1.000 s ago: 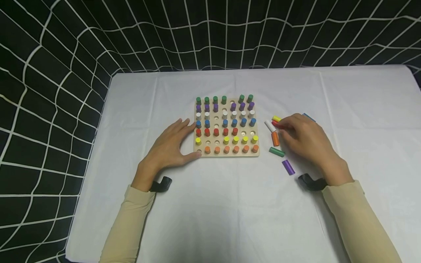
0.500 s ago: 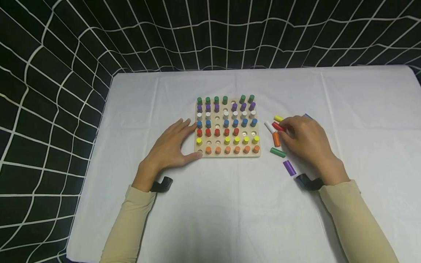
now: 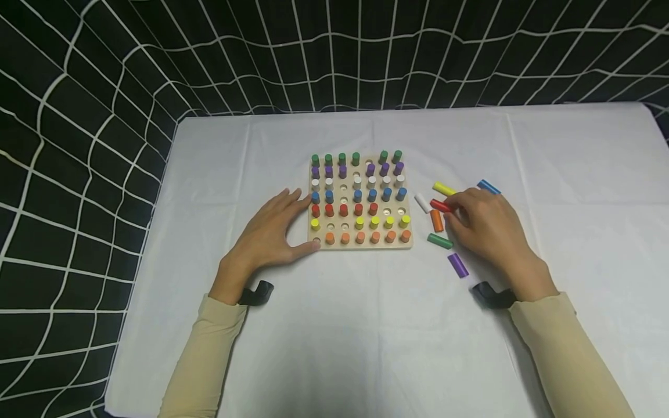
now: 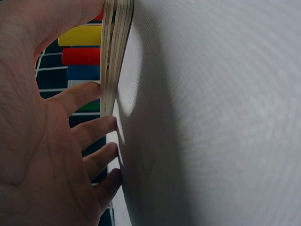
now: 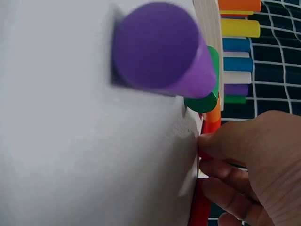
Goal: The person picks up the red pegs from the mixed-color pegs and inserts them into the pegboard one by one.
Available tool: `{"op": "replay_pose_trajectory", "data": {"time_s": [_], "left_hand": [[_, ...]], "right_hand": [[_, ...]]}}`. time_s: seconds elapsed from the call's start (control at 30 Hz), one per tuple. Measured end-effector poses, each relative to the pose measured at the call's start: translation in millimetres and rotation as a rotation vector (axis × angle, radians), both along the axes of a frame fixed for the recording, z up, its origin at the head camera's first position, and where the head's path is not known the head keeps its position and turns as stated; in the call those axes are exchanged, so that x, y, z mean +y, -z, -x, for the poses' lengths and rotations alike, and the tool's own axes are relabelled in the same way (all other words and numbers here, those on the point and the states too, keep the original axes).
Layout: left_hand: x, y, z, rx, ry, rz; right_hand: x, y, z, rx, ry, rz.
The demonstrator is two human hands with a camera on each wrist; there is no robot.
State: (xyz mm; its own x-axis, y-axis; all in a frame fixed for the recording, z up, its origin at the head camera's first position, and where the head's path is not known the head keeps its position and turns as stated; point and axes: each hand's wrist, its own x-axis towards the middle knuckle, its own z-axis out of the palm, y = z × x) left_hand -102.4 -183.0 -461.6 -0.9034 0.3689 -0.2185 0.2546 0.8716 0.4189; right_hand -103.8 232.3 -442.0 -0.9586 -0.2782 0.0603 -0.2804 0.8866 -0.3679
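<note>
A wooden pegboard in the head view bears rows of coloured pegs, with several bare holes among them. My left hand lies at its left edge, fingers spread and mostly straight, thumb at the near corner; in the left wrist view the index fingertip meets the board's layered side. My right hand, right of the board, pinches the right end of a red peg between thumb and fingers. Beside it lie an orange peg, a white peg and a yellow peg. Another red piece shows under the fingers in the right wrist view.
A green peg and a purple peg lie nearer the right wrist. Beyond the right hand is a blue peg. White cloth covers the table, and a white net hangs behind it.
My right hand has shifted slightly nearer, uncovering more of the blue, yellow and red pegs. The red peg has come a little nearer, and the white peg moved slightly left. The left hand stays put.
</note>
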Motion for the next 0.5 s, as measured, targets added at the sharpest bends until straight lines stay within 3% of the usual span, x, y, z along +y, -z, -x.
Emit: {"op": "replay_pose_trajectory", "data": {"time_s": [0.5], "left_hand": [[0, -1.8, -0.5, -0.011, -0.002, -0.001]], "right_hand": [[5, -2.8, -13.0, 0.018, 0.007, 0.003]]}}
